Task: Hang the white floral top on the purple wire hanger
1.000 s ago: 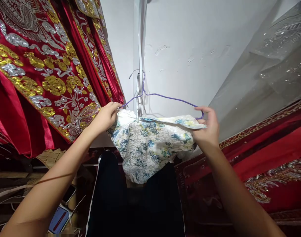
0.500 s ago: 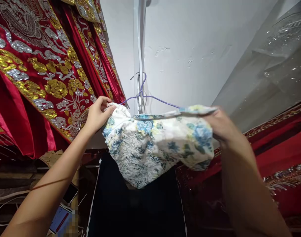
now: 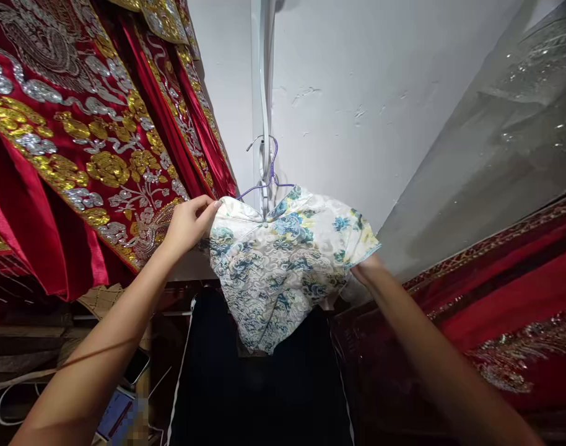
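Observation:
A white short-sleeved top (image 3: 274, 266) with blue, green and yellow flowers hangs on a purple hanger (image 3: 272, 176), its hook at a white upright rail (image 3: 264, 80). My left hand (image 3: 194, 220) is closed at the top's left shoulder, thumb and fingers pinching the cloth. At the other side, my right hand (image 3: 367, 270) reaches into or under the sleeve opening, and its fingers are hidden by the cloth. The hanger's right arm goes in under the shoulder near the collar. Below the top is a black surface (image 3: 259, 396) with light edges.
Red garments (image 3: 111, 136) with gold and silver embroidery hang at the left. Clear plastic sheeting (image 3: 510, 124) covers the right side, above more red cloth (image 3: 519, 279). Two phones lie at lower left, one dark (image 3: 137, 365), one with a lit screen (image 3: 116, 412).
My right hand has moved left and down, from the top's shoulder to its sleeve. The right shoulder now drapes over the hanger, and the sleeve is spread. My left hand stays almost in place.

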Demonstrator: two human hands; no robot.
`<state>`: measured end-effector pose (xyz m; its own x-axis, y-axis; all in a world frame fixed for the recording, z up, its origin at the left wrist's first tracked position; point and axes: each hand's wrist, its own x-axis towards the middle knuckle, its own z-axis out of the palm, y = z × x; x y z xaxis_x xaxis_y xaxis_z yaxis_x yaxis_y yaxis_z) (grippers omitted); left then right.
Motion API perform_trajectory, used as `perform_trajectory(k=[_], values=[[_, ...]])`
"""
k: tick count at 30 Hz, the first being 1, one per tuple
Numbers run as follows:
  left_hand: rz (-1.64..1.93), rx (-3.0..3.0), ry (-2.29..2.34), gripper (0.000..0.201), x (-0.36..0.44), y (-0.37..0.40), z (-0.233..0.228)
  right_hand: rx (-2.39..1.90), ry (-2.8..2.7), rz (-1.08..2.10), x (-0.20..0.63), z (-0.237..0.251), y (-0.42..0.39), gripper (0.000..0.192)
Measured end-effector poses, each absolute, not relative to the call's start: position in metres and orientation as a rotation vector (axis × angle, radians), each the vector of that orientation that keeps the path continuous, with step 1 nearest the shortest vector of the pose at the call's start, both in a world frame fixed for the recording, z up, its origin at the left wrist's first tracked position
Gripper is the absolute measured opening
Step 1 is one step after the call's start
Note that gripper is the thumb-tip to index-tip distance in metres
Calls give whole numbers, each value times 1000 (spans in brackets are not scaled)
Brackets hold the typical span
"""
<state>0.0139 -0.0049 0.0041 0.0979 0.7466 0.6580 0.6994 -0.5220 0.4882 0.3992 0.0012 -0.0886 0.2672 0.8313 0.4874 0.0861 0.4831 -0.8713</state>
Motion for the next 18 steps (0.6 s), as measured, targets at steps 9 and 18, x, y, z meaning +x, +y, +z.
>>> perform_trajectory(k=[9,18], values=[[1464,2351,1528,46,43,2,29,-769,-1062,791,413,-8,-35,17],[1408,2444,1071,34,88,-6,59,-829,-966,226,380,1,-99,24]])
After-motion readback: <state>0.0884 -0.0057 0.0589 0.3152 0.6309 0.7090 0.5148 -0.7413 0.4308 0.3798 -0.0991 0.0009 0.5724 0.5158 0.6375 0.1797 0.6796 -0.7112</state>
